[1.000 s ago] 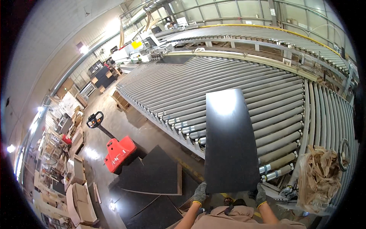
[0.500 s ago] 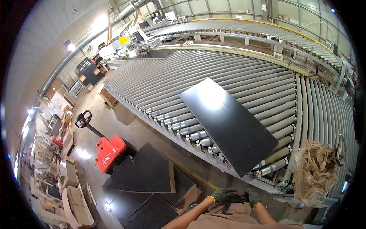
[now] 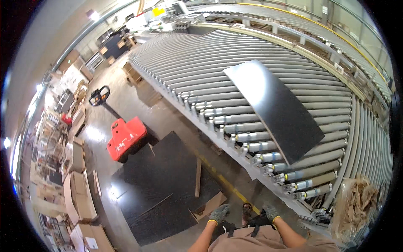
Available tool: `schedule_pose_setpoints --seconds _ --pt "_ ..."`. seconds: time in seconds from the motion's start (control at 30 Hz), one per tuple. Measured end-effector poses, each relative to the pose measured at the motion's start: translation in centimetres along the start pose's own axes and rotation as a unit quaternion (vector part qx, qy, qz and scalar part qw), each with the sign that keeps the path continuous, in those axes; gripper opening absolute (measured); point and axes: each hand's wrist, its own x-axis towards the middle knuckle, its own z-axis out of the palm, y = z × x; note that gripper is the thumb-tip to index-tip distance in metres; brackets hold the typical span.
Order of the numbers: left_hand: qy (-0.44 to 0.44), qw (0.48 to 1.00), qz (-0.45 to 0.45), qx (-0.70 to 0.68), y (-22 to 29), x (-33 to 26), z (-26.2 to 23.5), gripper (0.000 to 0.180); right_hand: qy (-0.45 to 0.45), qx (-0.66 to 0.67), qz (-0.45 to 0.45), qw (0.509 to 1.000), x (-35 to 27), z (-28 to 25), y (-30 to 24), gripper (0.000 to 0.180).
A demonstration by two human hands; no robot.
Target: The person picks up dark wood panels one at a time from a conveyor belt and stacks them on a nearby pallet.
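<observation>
Both left hand [image 3: 219, 213] and right hand [image 3: 270, 212] hang empty, unclamped; black panel [image 3: 280, 112] appears placed on roller conveyor [image 3: 197, 63]; next adjustment requires gripping.

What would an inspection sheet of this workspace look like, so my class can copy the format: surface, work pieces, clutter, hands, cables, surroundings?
Surface: roller conveyor of grey rollers, metal frame along the near side.
Work pieces: one dark panel lying aslant on the rollers; overlapping dark boards piled low to the left.
Clutter: brown scraps in a clear plastic bag at the right; cardboard boxes at the far left.
Hands: left hand and right hand gloved, away from the panel; finger curl hard to tell.
Cables: nothing seen clearly.
Surroundings: red pallet truck by the boards; yellow floor line.
</observation>
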Motion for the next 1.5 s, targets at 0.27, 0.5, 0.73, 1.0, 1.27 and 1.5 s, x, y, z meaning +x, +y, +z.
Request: schedule_pose_setpoints --seconds 0.27,0.5,0.73,1.0,1.27,1.5 --pt "0.161 0.982 -0.025 0.09 -12.9 -5.6 1.3 0.042 -0.287 -0.111 0.093 0.947 10.3 6.4 -6.0 0.048" --pt "0.173 0.942 -0.186 -0.221 -23.8 -7.4 0.3 0.043 -0.224 -0.185 0.018 0.957 28.4 9.3 -28.2 0.064" --pt "0.25 0.932 -0.215 -0.152 -37.1 -3.2 -4.9 0.025 -0.068 -0.105 -0.116 0.985 50.6 15.7 -45.3 0.058" --pt "0.345 0.443 -0.32 -0.764 -49.4 2.4 -7.1 0.053 0.159 -0.188 -0.144 0.958 57.3 26.4 -49.9 0.084" --pt "0.437 0.254 -0.354 -0.787 -50.8 -3.8 -6.1 0.102 -0.043 -0.149 -0.083 0.984 41.7 29.2 -52.2 0.078" --pt "0.468 0.296 -0.442 -0.706 -48.2 -10.6 -7.4 0.105 -0.086 -0.034 0.188 0.978 40.0 30.6 -50.7 0.067"
